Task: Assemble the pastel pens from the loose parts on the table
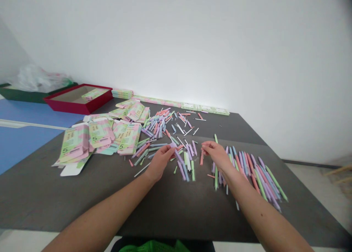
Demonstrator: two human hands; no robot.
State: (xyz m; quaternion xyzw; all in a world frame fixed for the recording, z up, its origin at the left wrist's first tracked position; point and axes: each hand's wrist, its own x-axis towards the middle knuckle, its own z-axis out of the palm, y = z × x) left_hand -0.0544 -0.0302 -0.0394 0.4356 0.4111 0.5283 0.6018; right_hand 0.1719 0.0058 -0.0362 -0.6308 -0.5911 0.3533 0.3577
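Note:
My left hand [160, 161] is closed in a pinch on a light purple pen part [173, 145], held over the loose pieces in the middle of the table. My right hand [216, 154] is also pinched, with a red pen barrel [201, 158] at its fingertips; the fingers partly cover its upper end. Between the hands lie purple, blue and green pen barrels [193, 170] and white refills [188, 162]. Under and beside my right forearm, whole pastel pens [261, 175] lie side by side in a slanted row. A green pen [216, 178] rests near my right wrist.
A pile of mixed pen parts [159, 121] lies farther back. Printed cardboard packets [101, 132] are heaped on the left. Behind them stand a red box [68, 104] and a green tray [24, 95] with plastic bags. Small boxes [189, 106] line the wall.

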